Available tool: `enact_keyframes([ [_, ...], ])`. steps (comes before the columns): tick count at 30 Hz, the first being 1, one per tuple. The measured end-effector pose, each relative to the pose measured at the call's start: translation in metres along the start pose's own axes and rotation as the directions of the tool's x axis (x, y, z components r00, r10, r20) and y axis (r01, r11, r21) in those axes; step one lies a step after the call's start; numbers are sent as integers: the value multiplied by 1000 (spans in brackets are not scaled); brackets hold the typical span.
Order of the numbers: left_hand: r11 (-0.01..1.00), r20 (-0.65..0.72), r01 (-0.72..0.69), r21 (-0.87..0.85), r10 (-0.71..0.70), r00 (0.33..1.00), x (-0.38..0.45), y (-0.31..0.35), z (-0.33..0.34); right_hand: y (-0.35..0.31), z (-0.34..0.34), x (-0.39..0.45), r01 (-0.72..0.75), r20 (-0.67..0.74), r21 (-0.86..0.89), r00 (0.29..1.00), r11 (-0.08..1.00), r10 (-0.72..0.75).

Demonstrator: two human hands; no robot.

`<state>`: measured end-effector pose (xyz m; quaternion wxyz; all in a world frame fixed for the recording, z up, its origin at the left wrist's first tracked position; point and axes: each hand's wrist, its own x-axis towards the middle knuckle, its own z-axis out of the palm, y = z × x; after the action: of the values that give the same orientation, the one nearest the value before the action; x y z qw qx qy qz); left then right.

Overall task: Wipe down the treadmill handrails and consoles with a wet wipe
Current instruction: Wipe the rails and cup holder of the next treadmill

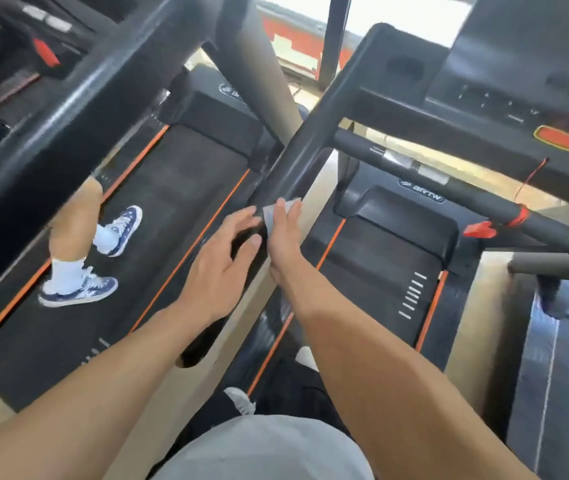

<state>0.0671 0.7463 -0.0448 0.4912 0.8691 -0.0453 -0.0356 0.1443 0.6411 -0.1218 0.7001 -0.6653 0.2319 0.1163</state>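
A black handrail [314, 133] of the right treadmill slants from the upper right down to the lower left between two treadmills. My right hand [285, 237] lies along it with straight fingers pressing a pale wet wipe [271, 213] against the rail; its thumb is hidden. My left hand [222, 265] hovers just left of the wipe, fingers loosely spread, with the thumb touching the rail's dark surface. The treadmill's console [518, 95] with a red stop button [558, 138] sits at the upper right, above a black front crossbar [466, 190] with silver sensor plates.
Another person's bare legs in white socks and blue sneakers [78, 289] stand on the left treadmill's belt [158, 258]. A thick blurred handrail [78, 112] of that machine crosses the upper left. A red safety clip [480, 230] hangs from the crossbar. My grey shorts fill the bottom.
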Motion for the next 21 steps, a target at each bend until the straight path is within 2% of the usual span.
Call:
enact_keyframes([
  [1, 1000, 4, 25, 9, -25, 1000, 10, 4, 7, -6, 0, 5, 34, -29, 9, 999, 999, -34],
  [3, 996, 8, 58, 68, -58, 998, 30, 13, 17, 6, 2, -2, 217, -38, -84, 975, 973, -220],
  [5, 989, 33, 88, 115, -92, 995, 49, 19, 24, 27, 0, -7, 281, 4, -85, 960, 956, -282],
  [7, 983, 48, 96, 158, -104, 993, 65, 24, 28, 33, -7, 0, 249, 45, -48, 968, 967, -247],
  [10, 972, 41, 119, 201, -130, 991, 81, 29, 35, 0, -17, 29, 224, 15, 34, 974, 974, -224],
  [11, 968, 44, 125, 219, -137, 990, 85, 30, 39, -16, -21, 46, 188, 0, 96, 982, 977, -189],
  [15, 953, 90, 95, 287, -125, 988, 100, 38, 60, -64, -42, 148, -3, -117, 162, 993, 987, 22],
  [17, 953, 93, 73, 294, -105, 990, 107, 40, 70, -60, -44, 180, -73, -135, 231, 985, 970, 106],
  [21, 945, 57, 69, 321, -92, 994, 121, 38, 75, -50, -39, 122, -14, -54, 169, 998, 985, 24],
])
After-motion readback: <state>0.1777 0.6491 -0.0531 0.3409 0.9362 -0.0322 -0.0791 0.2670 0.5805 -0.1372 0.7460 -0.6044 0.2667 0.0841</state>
